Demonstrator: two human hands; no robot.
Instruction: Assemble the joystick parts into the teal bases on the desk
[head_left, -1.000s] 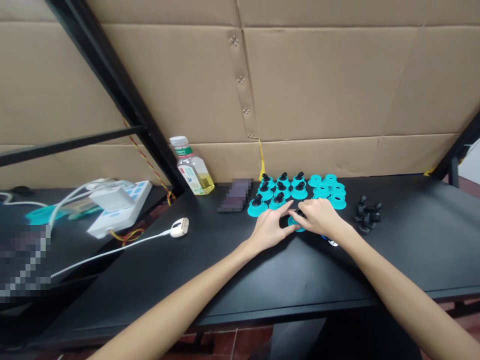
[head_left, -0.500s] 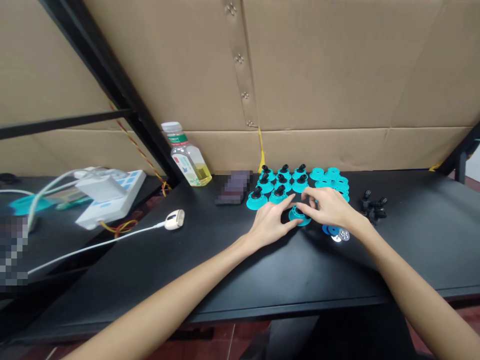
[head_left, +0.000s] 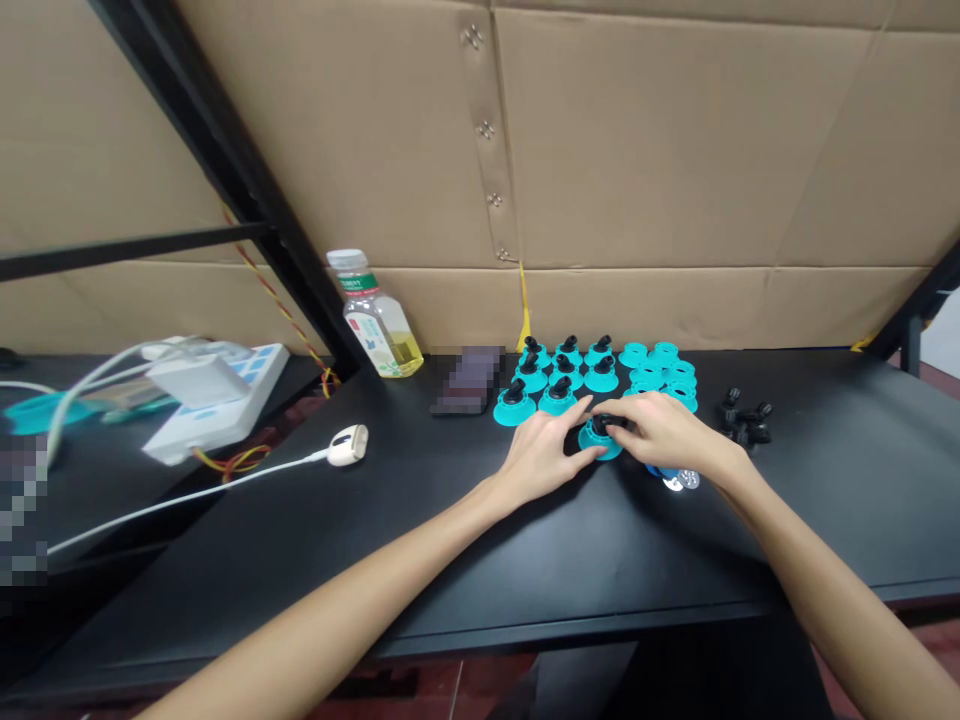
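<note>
My left hand (head_left: 541, 452) curves around the near side of a turquoise flared base (head_left: 592, 440), with thumb and fingers at its rim. On top of that base sits a small black fitting (head_left: 601, 423), pinched by the fingers of my right hand (head_left: 660, 428). Behind my hands stand rows of similar turquoise bases topped with angled black fittings (head_left: 564, 366). Plain turquoise rings (head_left: 664, 354) lie in stacks behind my right hand. Blue and clear discs (head_left: 688, 479) are partly hidden under the right wrist.
Loose black fittings (head_left: 744, 420) lie in a pile at right. A bottle of yellow liquid (head_left: 382, 330) and a dark blurred-out object (head_left: 469, 380) stand at the back. A white cable with a cream-coloured end (head_left: 348, 445) crosses the table left, near a power strip (head_left: 217, 400).
My right fingers have come down and closed on the black fitting, which now shows above the base. My left hand stays at the base. The view has tilted slightly upward.
</note>
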